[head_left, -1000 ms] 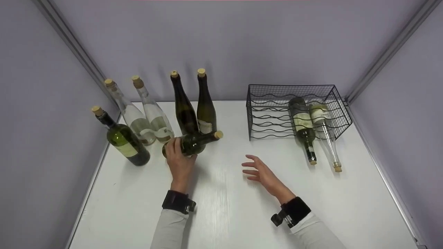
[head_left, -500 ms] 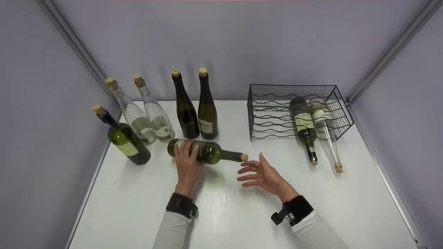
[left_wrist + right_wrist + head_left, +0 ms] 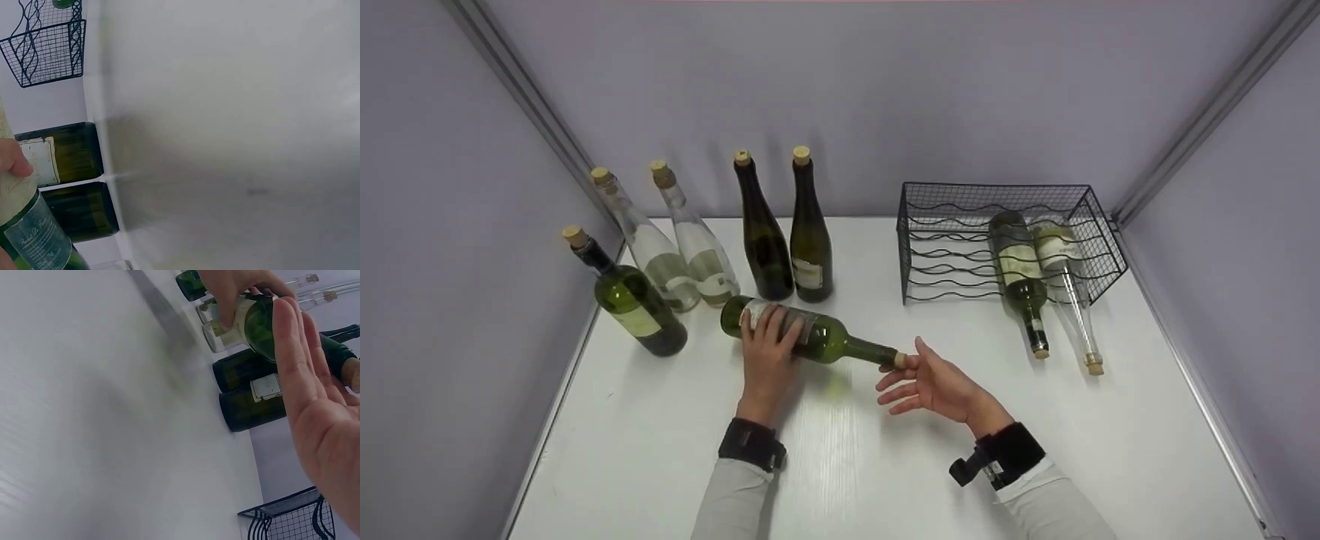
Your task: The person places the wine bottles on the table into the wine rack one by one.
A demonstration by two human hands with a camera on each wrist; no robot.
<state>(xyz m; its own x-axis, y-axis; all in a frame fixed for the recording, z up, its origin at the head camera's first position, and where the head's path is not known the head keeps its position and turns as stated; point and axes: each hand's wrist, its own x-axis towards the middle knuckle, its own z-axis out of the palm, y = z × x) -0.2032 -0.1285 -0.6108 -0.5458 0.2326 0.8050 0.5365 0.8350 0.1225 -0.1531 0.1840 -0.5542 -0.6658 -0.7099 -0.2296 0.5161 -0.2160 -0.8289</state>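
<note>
A green wine bottle (image 3: 825, 339) lies nearly level above the white table in the head view, its corked neck pointing right and slightly toward me. My left hand (image 3: 767, 349) grips its labelled body from above; in the left wrist view, fingers wrap the pale label (image 3: 14, 194). My right hand (image 3: 941, 386) is beside the cork (image 3: 899, 361), fingers extended and spread; whether they touch the cork I cannot tell. The right wrist view shows that palm (image 3: 320, 399) with straight fingers near the bottle's neck.
A black wire wine rack (image 3: 949, 296) stands at the back right, holding a dark green bottle (image 3: 1018, 262) and a clear bottle (image 3: 1069, 285). Two dark bottles (image 3: 810, 247), two clear bottles (image 3: 701, 259) and a green bottle (image 3: 637, 311) stand upright at the back left.
The left hand has brought the green bottle forward and right, away from the upright dark bottles, and its neck has swung round toward the right hand. The right hand has barely shifted.
</note>
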